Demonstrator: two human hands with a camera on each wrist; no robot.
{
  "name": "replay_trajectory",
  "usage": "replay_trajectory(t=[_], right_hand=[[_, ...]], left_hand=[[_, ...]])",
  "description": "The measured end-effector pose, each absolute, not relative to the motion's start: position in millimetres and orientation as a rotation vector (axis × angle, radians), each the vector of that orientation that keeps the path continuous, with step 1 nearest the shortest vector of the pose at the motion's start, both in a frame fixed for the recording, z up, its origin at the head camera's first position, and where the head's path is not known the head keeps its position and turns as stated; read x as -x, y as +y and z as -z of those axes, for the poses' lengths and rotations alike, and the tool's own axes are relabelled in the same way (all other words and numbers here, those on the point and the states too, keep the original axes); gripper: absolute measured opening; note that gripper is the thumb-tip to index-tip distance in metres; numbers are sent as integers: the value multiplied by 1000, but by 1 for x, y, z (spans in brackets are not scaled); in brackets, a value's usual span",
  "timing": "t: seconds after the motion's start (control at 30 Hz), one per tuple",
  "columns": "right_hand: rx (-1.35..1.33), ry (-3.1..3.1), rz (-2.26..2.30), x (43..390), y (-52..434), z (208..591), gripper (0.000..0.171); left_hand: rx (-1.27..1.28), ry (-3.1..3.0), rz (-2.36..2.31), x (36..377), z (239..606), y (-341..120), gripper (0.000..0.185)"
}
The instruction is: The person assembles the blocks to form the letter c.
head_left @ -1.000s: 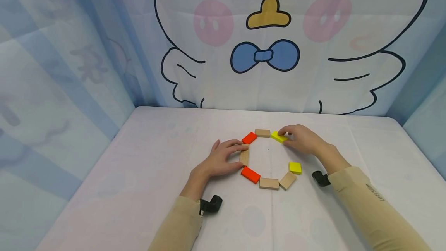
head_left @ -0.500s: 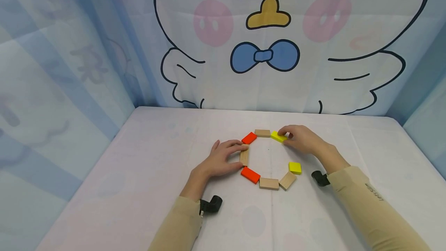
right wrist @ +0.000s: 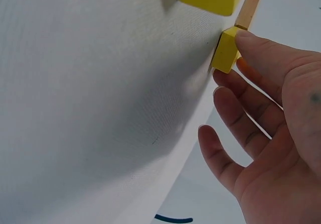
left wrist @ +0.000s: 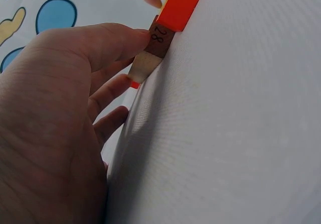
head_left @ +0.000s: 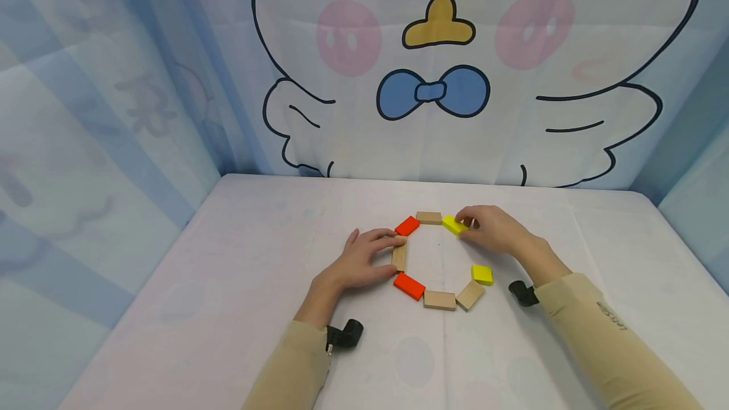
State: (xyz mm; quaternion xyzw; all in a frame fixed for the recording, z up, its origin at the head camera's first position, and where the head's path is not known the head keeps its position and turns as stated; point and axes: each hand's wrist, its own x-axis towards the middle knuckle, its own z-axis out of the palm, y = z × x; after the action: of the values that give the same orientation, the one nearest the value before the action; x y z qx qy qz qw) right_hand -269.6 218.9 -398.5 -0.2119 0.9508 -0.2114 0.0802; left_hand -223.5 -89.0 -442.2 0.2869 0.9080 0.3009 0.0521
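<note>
Yellow block (head_left: 454, 224) is being pinched by your right hand (head_left: 492, 229), long axis slanting toward the tabletop's far-left corner; left hand (head_left: 364, 261) is gripping the wooden block (head_left: 400, 255).

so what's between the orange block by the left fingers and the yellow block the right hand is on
In the head view, one plain wooden block lies between the orange block and the yellow block, at the ring's far side. The right hand touches the yellow one.
</note>
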Motion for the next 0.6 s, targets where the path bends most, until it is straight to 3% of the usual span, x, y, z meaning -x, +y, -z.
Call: replay_trajectory(t=[0.6], right_hand=[[608, 2851, 625, 267, 218, 397, 31]], left_hand=[[-859, 2759, -921, 223, 442, -88, 51]])
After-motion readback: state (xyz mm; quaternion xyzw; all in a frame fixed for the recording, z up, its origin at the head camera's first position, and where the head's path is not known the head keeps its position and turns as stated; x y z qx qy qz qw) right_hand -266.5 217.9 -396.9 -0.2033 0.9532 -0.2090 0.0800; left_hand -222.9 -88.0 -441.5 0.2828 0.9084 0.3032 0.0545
